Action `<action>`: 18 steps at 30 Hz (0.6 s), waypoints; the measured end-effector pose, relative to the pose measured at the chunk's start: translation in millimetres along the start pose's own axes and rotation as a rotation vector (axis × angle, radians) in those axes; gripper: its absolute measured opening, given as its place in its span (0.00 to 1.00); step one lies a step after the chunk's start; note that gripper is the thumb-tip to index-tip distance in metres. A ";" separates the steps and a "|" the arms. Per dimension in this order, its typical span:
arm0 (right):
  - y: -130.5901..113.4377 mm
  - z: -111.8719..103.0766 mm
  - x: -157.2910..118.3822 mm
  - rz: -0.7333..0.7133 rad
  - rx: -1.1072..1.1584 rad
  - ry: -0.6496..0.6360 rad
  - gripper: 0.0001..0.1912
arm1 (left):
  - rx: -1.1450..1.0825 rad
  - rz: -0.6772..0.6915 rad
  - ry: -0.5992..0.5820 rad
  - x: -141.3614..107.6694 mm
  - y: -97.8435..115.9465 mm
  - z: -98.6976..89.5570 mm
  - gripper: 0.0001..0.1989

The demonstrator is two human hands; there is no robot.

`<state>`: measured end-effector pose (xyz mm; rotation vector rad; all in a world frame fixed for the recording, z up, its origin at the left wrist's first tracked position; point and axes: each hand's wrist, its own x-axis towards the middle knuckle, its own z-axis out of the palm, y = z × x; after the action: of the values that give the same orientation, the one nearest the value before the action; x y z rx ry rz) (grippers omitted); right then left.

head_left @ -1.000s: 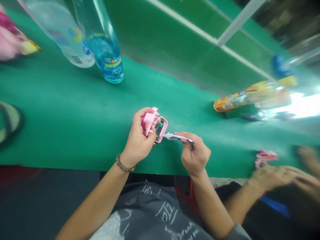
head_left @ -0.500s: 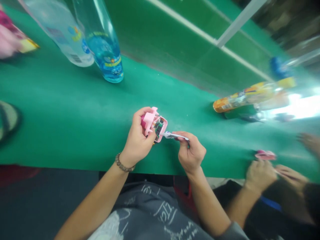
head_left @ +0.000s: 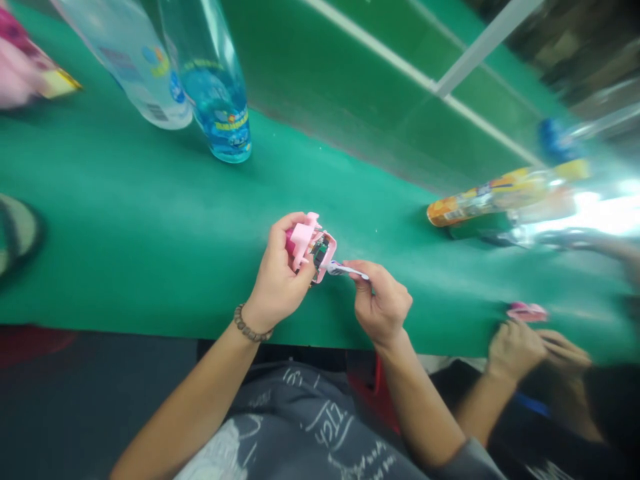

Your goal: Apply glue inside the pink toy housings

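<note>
My left hand (head_left: 283, 280) is closed round a pink plastic housing (head_left: 303, 240) that lies open, with a small green circuit board (head_left: 321, 251) and wires showing inside. In my right hand (head_left: 381, 300), pinched between thumb and fingers, is a small white tube (head_left: 350, 270). Its tip points left and meets the lower right edge of the housing. Whether anything comes out of the tip is too small to tell. Both hands are just above the green table.
A clear bottle (head_left: 160, 100) and a bottle with blue liquid (head_left: 227, 127) are at the upper left. An orange-labelled bottle (head_left: 465, 203) lies at the right. Another person's hands (head_left: 517, 350) are near a pink part (head_left: 527, 311) at the lower right. A green table (head_left: 125, 267) spans the view.
The tube in my right hand has tilted slightly, its tip still at the housing. The other person's hands at the right have shifted left a little. The whole view has moved slightly.
</note>
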<state>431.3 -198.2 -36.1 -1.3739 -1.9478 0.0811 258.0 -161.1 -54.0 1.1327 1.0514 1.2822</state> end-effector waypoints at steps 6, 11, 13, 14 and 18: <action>0.2 -0.9 5.6 -0.146 -0.044 -0.021 0.15 | 0.027 0.034 -0.005 0.2 -4.0 -1.7 0.29; 0.7 -5.9 5.0 -0.049 -0.032 -0.052 0.13 | 0.104 0.109 0.025 1.7 -7.4 -4.5 0.29; 3.0 -7.5 0.9 0.075 0.017 0.045 0.10 | 0.060 0.085 0.060 2.9 -8.0 -4.9 0.28; 4.7 -7.7 -1.5 0.156 0.066 0.119 0.09 | 0.028 0.070 0.078 3.7 -8.7 -5.1 0.27; 13.6 -3.6 -6.7 0.535 0.446 0.452 0.05 | -0.107 0.020 0.131 8.0 -16.5 -5.8 0.27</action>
<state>445.2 -199.3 -43.1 -1.4162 -1.0778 0.3961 255.2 -152.3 -70.9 0.9915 1.0568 1.4271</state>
